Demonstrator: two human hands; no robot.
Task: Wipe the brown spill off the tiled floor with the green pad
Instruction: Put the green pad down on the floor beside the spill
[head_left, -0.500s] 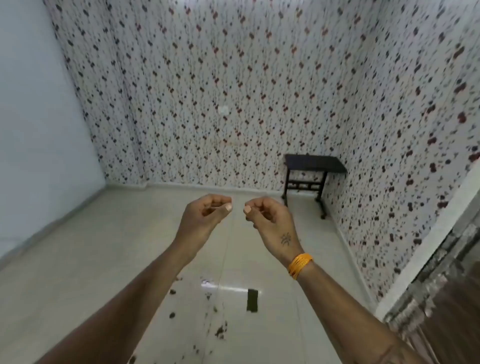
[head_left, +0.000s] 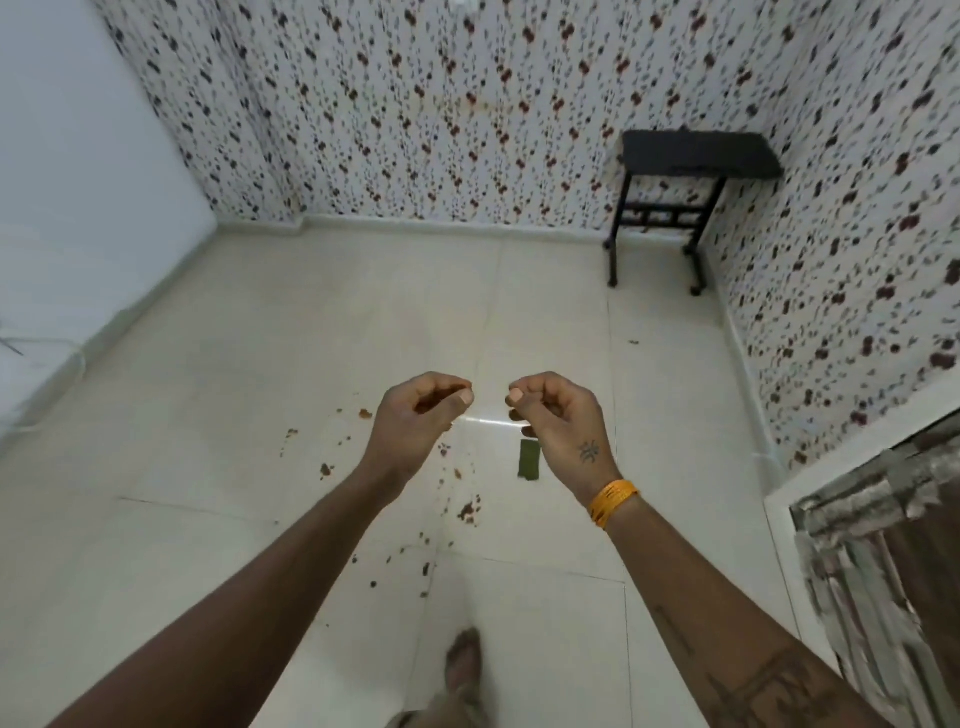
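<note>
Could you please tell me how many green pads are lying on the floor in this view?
1. The green pad lies flat on the tiled floor, just left of the right hand in the image and right of the brown spill. Neither hand touches it. The arms could hide others.

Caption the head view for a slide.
Empty curled left hand and right hand above brown spill; green pad lies untouched.

Home room; floral wallpaper (head_left: 441, 104), tiled floor (head_left: 260, 389)

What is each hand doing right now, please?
Left hand: fingers curled, holding nothing.
Right hand: fingers curled, holding nothing; the green pad lies on the floor.
</note>
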